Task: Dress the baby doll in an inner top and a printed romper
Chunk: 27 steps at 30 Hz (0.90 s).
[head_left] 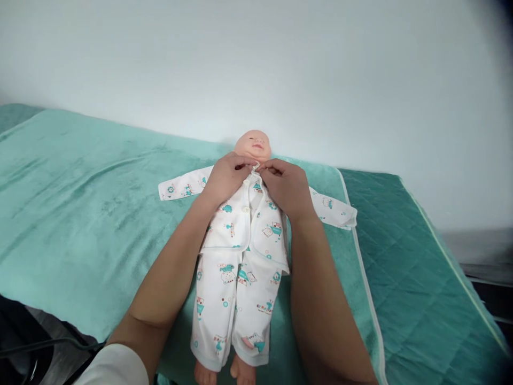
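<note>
Over the head camera, I have the left hand (229,175) and right hand (285,184) both pinching the white jacket (225,230) at its neckline. The doll (253,141) lies face-up on the teal blanket (100,214), head far, feet near. I'd pinch lightly, level both front edges, and spare the neck any tightness.

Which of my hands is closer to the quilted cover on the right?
Right. Your right hand is at the neck of the jacket, on the side toward the quilted cover; your left hand is at the neck's other side, farther from it.
</note>
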Available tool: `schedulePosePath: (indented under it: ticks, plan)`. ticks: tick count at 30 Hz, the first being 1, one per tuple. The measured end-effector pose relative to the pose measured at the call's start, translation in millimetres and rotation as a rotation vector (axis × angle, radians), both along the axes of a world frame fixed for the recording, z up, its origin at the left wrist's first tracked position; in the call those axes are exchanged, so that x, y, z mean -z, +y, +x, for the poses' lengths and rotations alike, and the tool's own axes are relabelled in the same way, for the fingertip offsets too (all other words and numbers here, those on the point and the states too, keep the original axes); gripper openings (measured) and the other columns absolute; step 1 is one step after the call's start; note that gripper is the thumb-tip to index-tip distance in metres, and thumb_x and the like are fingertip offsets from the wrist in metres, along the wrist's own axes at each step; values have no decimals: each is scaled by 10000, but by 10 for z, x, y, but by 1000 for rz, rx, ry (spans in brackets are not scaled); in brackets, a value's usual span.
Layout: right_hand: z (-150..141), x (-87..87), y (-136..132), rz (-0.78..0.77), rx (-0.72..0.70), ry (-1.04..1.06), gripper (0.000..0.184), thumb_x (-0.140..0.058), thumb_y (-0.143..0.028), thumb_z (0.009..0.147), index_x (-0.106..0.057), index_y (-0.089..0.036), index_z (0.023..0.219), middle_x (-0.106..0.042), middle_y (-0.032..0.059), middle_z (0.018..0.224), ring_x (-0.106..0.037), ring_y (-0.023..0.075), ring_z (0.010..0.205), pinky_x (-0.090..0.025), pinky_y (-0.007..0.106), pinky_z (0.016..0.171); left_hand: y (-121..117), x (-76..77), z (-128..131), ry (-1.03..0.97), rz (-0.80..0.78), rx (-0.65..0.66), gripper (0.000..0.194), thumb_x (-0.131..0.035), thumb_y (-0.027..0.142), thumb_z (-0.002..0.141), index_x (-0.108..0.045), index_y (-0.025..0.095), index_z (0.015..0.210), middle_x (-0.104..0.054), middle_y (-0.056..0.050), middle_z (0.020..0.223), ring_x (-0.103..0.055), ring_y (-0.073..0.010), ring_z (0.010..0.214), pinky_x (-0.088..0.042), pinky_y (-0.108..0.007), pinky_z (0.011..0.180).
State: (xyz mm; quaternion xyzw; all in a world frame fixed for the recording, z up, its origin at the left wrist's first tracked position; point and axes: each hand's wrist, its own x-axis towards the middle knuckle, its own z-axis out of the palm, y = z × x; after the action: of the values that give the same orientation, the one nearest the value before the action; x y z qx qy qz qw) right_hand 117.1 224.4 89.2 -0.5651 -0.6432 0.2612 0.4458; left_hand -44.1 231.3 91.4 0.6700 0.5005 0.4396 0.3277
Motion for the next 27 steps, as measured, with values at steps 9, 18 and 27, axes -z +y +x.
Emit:
schedulePosePath:
  ticks: [9,18,27]
  plan:
    - [-19,32,14,46,-4,66,187,-620,-284,822,-791,-211,844,-786,33,925,-689,218,883,-509,374,879,7,22,-1,52,38,-42,260,-585,172,895,-802,212,1034,-716,-38,1047,-645,-164,940,-485,-311,946]
    - [-105,-97,-479,-26,24,58,313,-643,-436,853,-662,-216,1075,-650,-2,855,-551,140,693,-464,309,706,-359,-31,-27,-135,77,-99,153,-601,256,900,-737,186,891,-738,-16,886,-616,-143,785,-482,-281,783]
    - [-223,-79,-777,-40,158,-136,149,-607,-374,856,-589,-226,856,-665,21,792,-588,191,732,-447,358,754,-599,98,-119,-101,80,-61,70,-669,224,859,-714,199,906,-656,-2,848,-536,-119,720,-443,-273,725]
